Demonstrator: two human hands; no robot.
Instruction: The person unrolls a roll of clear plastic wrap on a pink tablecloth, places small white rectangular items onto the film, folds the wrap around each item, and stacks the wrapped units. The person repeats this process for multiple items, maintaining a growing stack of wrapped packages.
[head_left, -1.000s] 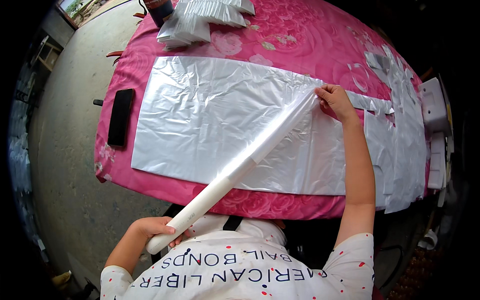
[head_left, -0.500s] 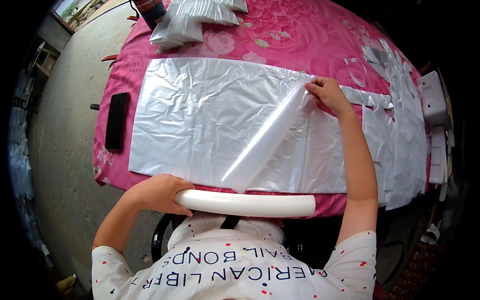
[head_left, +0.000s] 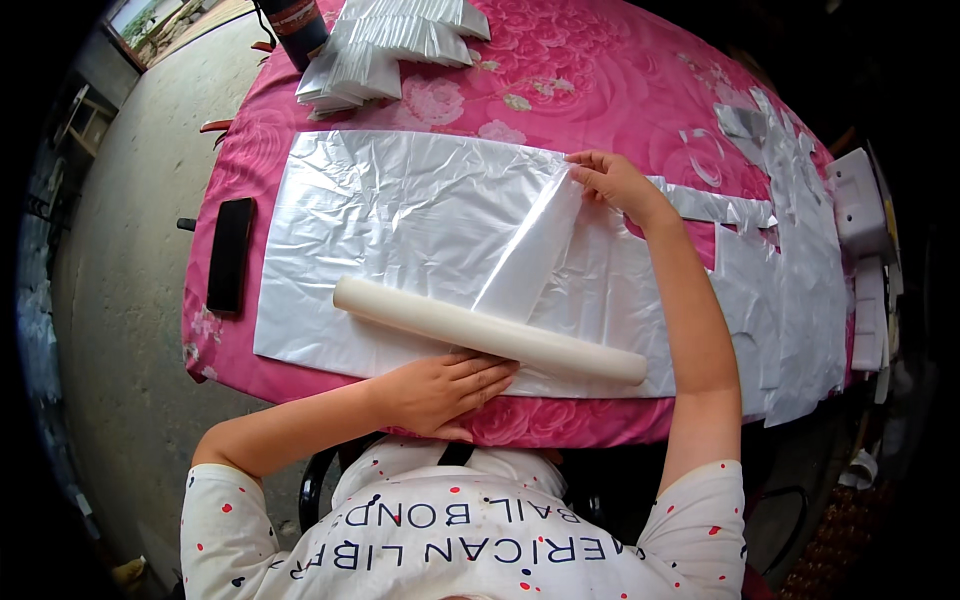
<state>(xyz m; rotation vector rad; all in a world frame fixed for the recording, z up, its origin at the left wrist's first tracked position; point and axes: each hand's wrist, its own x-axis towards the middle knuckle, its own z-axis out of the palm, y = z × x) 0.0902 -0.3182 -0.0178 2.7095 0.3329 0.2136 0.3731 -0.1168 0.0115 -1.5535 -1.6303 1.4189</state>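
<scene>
A stack of clear plastic sheeting (head_left: pixel 370 220) lies wrinkled across the table in front of me. On top of it rests a white tube (head_left: pixel 480 328), slanting down toward the right. My left hand (head_left: pixel 445 392) is flat with its fingers stretched out over the sheeting's near edge, fingertips against or just beside the tube. At the far edge, my right hand (head_left: pixel 612 185) pinches a lifted edge of the top plastic sheet (head_left: pixel 535 235) between thumb and fingers. That sheet is folded back in a slanting flap, whose lower end passes under the tube.
Fan-folded plastic bundles (head_left: pixel 400 50) lie at the far left beside a dark canister (head_left: pixel 297 30). A black phone (head_left: pixel 231 255) rests near the left edge of the pink floral tablecloth (head_left: pixel 590 70). More plastic sheets and strips (head_left: pixel 805 250) cover the right side, near white boxes (head_left: pixel 860 205).
The white tube has moved from the table's near edge onto the sheeting. My left hand has let go of its end and moved right. My right hand has shifted left with the plastic edge.
</scene>
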